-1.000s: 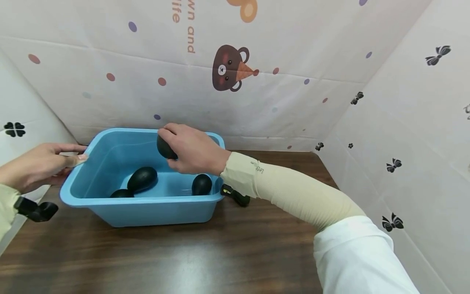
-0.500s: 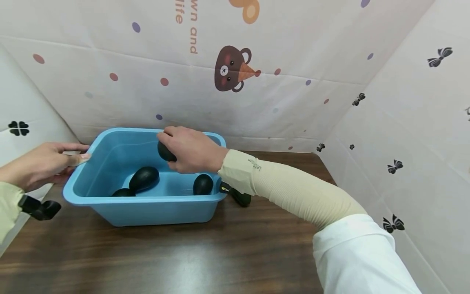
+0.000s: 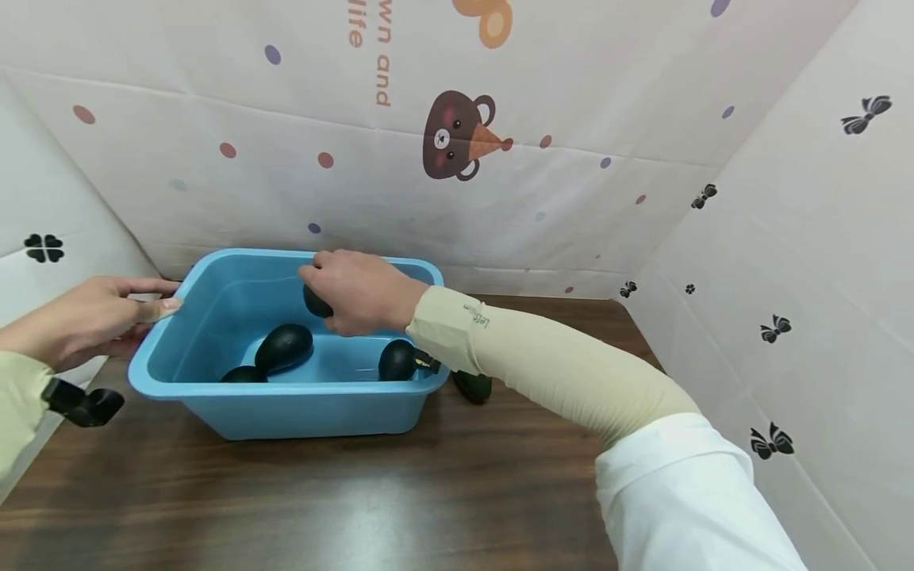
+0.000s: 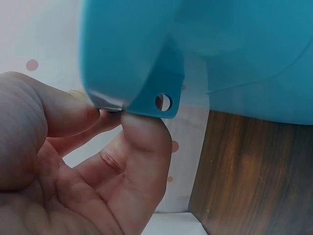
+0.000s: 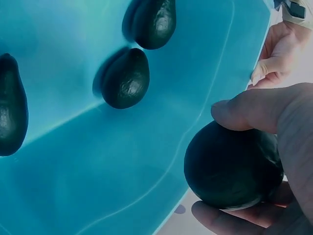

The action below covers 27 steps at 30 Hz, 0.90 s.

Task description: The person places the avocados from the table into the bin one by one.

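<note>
My left hand pinches the left rim of a blue plastic tub; the left wrist view shows thumb and fingers at its rim, beside a small hole. Over the tub's far side, my right hand grips a dark green avocado, thumb on one side and fingers on the other. Inside the tub lie three more: one avocado left of the middle, another partly hidden behind the near rim, and a third at the right end.
On the brown wooden table, another dark green avocado lies just right of the tub, partly covered by my right sleeve. A printed white sheet stands close behind the tub, with white side walls left and right.
My right hand has shifted slightly left and down over the tub, still holding the avocado. The left hand keeps its hold on the rim. The whole head view has drifted a little.
</note>
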Tool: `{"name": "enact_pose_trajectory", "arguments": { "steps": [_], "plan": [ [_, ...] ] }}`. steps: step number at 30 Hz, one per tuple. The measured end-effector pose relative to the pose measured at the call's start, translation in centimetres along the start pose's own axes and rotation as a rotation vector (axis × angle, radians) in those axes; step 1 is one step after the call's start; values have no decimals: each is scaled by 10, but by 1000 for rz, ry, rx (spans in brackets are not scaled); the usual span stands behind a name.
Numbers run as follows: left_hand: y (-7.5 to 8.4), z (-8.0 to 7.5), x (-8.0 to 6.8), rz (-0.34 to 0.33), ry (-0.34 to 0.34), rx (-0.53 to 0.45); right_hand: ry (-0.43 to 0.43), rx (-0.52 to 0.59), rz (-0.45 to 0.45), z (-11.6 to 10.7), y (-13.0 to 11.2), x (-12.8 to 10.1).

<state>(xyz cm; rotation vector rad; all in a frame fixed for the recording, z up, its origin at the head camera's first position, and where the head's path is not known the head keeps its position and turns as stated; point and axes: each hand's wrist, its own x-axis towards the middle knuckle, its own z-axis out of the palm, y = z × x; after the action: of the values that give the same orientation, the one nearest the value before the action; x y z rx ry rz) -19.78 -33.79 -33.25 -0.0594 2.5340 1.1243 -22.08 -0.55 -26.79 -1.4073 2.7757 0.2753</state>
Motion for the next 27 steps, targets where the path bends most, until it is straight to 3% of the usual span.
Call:
{"name": "enact_pose_trajectory", "arguments": {
  "steps": [17, 27],
  "plan": [
    [4, 1, 1, -3, -2, -24, -101, -38, 4, 6, -8, 17],
    [2, 0, 0, -6, -1, -11, -102, 22, 19, -5, -2, 17]
  ]
}}
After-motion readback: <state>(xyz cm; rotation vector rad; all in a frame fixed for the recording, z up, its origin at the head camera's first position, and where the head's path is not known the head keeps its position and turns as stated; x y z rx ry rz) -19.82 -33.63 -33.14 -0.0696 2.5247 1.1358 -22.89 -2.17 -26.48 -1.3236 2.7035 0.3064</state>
